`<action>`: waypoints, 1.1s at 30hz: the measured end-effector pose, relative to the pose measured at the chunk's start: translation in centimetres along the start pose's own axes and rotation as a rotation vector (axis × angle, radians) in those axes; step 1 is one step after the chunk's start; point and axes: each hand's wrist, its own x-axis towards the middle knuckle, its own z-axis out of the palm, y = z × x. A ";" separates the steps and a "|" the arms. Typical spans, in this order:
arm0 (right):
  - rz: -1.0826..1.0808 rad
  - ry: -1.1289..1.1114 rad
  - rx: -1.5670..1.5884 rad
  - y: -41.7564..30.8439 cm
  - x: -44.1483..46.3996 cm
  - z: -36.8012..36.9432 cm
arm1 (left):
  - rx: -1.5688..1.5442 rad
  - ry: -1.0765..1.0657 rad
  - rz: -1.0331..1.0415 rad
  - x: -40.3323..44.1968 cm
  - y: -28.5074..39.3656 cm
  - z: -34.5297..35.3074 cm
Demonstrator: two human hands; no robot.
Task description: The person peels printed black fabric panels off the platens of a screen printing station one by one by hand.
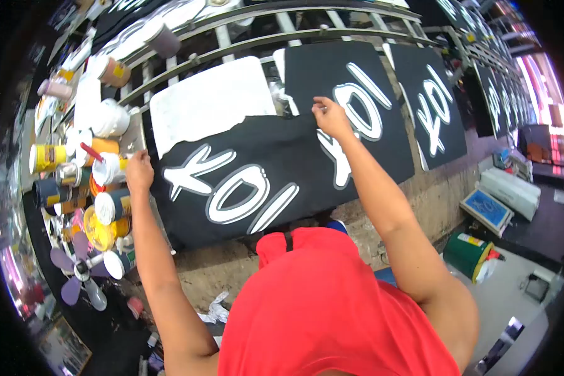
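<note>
A black cloth piece (244, 141) with white and grey lettering lies across the front of the table, its upper edge uneven over a white board (213, 94). My left hand (140, 170) is at the cloth's left end beside the paint tubs, fingers closed together; what they pinch is too small to make out. My right hand (331, 117) is at the cloth's upper right, over a second lettered black piece (332, 62). Its fingers are pinched together near the cloth's edge, and what they hold is unclear.
Paint tubs (109, 168) and a small fan (81, 269) crowd the left side. Another lettered black piece (429, 94) lies farther right. Metal rails (232, 47) run behind. A green bucket (467, 254) and a blue-faced frame (485, 208) stand at the right.
</note>
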 end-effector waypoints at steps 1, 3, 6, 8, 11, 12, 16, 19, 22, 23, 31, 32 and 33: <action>0.020 0.049 -0.004 0.9 -0.9 -0.5 | -0.034 0.025 0.025 -0.4 1.6 0.8; 0.080 0.052 -0.064 3.9 -4.6 -2.9 | -0.133 0.037 0.120 -2.1 5.2 2.3; 0.580 -0.264 0.238 8.8 -12.9 -6.8 | -0.502 -0.098 0.144 -6.4 13.6 5.9; 0.918 -0.391 0.499 10.4 -18.7 -9.0 | -0.681 -0.477 0.024 -10.2 22.0 6.1; 1.169 -0.218 0.773 14.9 -24.8 -10.5 | -1.243 -1.011 -0.210 -17.1 30.8 11.2; 1.180 -0.173 0.799 16.4 -25.9 -10.9 | -1.287 -1.137 -0.342 -19.4 33.5 11.2; 1.181 -0.024 0.883 22.2 -26.9 -14.5 | -1.078 -1.306 -0.538 -25.1 38.0 13.7; 1.155 0.069 1.089 27.7 -24.8 -17.9 | -1.016 -1.090 -0.778 -27.0 39.3 14.0; 1.211 0.012 1.321 29.0 -20.5 -21.0 | -0.815 -0.713 -0.653 -29.6 39.2 15.8; 1.254 0.010 1.472 28.8 -19.5 -21.9 | -0.805 -0.701 -0.674 -30.1 39.8 15.6; 1.081 0.373 1.662 40.3 -15.9 -16.6 | -0.984 -0.248 -1.026 -32.6 43.4 16.8; 1.067 0.450 1.597 40.3 -16.1 -17.8 | -0.979 -0.314 -1.039 -33.0 43.6 16.5; 1.064 0.455 1.604 39.5 -16.9 -19.4 | -0.973 -0.381 -1.048 -33.1 43.7 16.3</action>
